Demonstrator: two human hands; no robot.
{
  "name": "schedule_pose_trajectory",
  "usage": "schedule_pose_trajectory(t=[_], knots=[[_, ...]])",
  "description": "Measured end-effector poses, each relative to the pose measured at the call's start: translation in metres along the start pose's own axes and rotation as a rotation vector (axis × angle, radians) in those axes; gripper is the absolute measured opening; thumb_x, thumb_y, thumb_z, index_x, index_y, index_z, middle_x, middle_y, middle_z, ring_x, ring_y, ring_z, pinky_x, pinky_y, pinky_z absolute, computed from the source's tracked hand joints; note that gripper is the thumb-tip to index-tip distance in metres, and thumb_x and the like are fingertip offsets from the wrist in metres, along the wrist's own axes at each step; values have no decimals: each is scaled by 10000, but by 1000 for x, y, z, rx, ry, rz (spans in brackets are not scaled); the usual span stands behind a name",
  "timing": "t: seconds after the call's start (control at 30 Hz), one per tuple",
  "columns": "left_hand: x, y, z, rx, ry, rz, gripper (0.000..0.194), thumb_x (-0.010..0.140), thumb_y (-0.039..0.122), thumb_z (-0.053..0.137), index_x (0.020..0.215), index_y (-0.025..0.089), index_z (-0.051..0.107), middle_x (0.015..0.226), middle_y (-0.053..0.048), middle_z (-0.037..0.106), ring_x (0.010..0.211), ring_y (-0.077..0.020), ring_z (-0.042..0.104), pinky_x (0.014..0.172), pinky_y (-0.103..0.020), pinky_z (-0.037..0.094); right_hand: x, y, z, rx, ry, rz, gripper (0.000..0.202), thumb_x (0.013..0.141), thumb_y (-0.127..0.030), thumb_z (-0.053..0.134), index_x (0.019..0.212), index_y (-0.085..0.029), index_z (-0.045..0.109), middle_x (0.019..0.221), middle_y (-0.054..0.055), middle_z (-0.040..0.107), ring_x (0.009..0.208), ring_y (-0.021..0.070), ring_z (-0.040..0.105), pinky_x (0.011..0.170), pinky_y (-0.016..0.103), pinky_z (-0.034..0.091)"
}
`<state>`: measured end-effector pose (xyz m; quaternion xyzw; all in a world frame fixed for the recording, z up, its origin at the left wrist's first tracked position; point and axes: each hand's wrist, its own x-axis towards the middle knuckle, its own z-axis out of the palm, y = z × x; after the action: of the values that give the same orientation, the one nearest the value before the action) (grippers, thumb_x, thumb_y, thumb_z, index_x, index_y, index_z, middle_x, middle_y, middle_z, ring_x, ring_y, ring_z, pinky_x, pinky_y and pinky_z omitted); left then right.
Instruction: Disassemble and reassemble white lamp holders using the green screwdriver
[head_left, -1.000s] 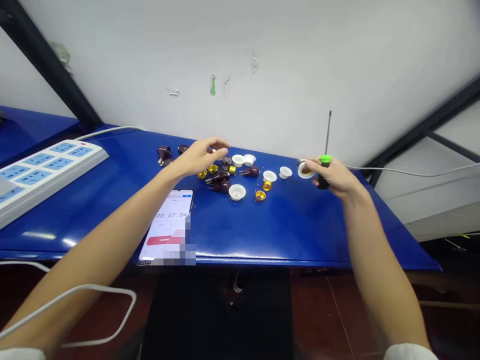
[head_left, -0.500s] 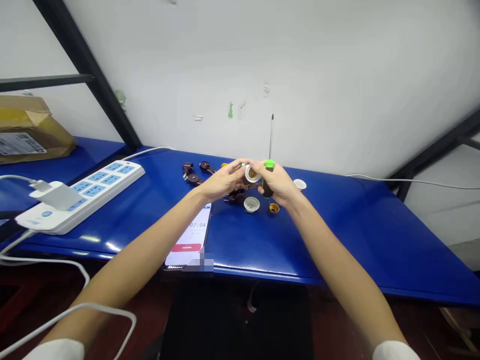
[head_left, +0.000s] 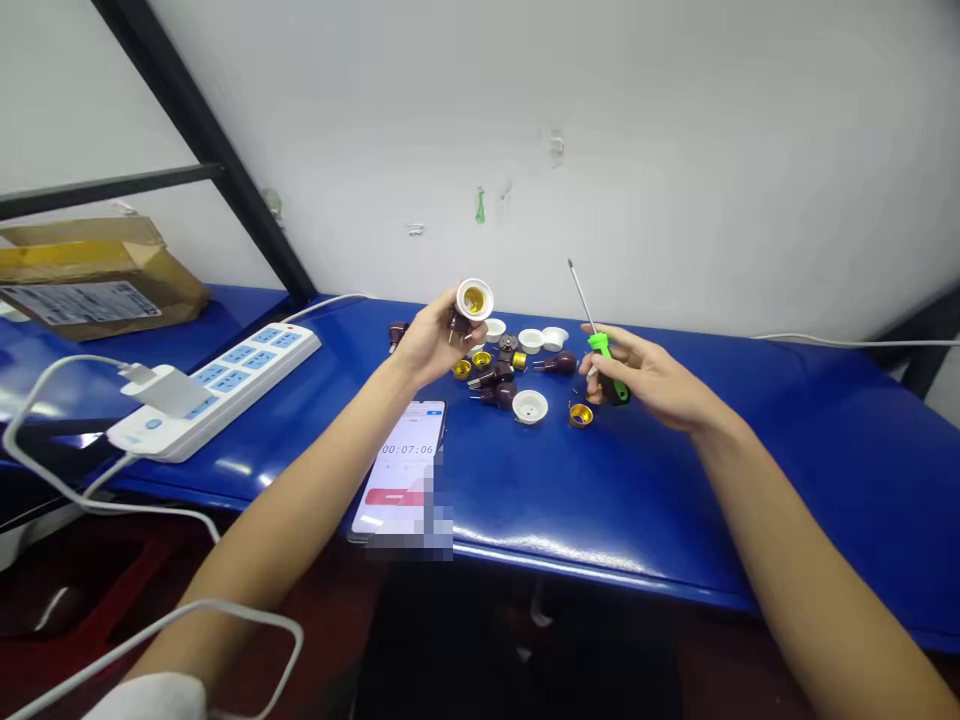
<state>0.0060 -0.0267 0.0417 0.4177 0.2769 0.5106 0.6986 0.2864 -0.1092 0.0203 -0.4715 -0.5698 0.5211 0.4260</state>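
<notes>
Several round cups (head_left: 530, 406) dot the glossy tabletop (head_left: 637, 500); around them, a phone (head_left: 400, 468) lies at eight o'clock; left grip (head_left: 435, 340) clamps a white-rimmed socket (head_left: 475, 299) at eleven; right grip (head_left: 641, 362), a green-handled screwdriver (head_left: 600, 345) at three.

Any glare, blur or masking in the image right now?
Head view: white glare streaks the blue table along its front edge; head view: pixelated blocks cover the lower right of the phone; head view: the screwdriver looks fairly sharp, the box label unreadable.

Head view | worn height, facing blue table (head_left: 637, 500) | forward-down | hands (head_left: 429, 345) close, mid-frame | wall (head_left: 675, 180) beyond
</notes>
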Motion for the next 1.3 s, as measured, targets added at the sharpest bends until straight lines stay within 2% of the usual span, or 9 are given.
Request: schedule_pose_trajectory(t=[0.07,0.13,0.3,0.43,0.57,0.77,1.07,1.2,1.3], knots=[[-2,0,2,21,-8,2,269,990,358,672,804,178,597,735,2,608,593,-96,547,589,-254,459,-4,-2,-2,-35,9,11,780,857,-583,805,1495,-223,537,969,28,710,630,117,585,518,254,459],[-4,0,3,50,-30,-5,247,986,344,652,809,178,602,741,-9,604,606,-108,555,606,-263,473,-5,-4,-3,-77,73,17,726,842,-606,818,1405,-199,609,993,61,737,617,105,555,485,233,415],[-9,0,-1,111,-86,2,227,951,360,611,804,186,606,762,-46,589,653,-152,562,651,-311,490,-9,-8,-2,-104,189,-217,525,823,-475,865,1276,-242,735,1258,103,762,905,192,710,626,272,560],[-9,-1,-5,149,-79,7,213,916,377,573,814,194,616,741,-53,549,644,-169,521,664,-348,481,-19,-19,5,-167,356,-398,366,895,-467,799,1204,-271,776,1079,66,807,704,185,705,646,360,619],[-8,-2,-6,135,-107,2,175,879,354,597,830,190,635,735,-49,543,638,-162,526,657,-342,483,-30,-27,11,-294,491,-474,250,871,-427,826,1059,-264,806,1043,59,823,941,269,793,833,411,671],[-8,-4,-5,140,-101,-28,157,866,345,642,889,191,661,770,-58,599,634,-171,547,628,-335,470,-34,-28,12,-413,430,-490,138,856,-408,827,963,-321,835,1005,25,826,889,273,797,794,412,679],[-8,-6,-3,165,-81,-65,163,848,345,647,873,186,671,792,-62,625,673,-175,566,661,-335,466,-30,-28,18,-476,286,-434,192,886,-425,784,948,-246,817,816,34,801,713,225,762,647,328,598],[-7,-7,-4,217,-77,-62,184,846,365,661,883,185,675,786,-60,622,678,-181,556,660,-331,460,-29,-25,21,-466,278,-461,179,896,-398,770,951,-233,817,832,30,804,712,215,761,642,314,592],[-7,-8,-5,227,-130,-61,183,813,354,698,866,181,669,778,-56,619,666,-174,554,642,-321,447,-29,-24,22,-471,282,-467,165,896,-377,762,949,-231,817,828,25,803,716,213,763,654,310,590]])
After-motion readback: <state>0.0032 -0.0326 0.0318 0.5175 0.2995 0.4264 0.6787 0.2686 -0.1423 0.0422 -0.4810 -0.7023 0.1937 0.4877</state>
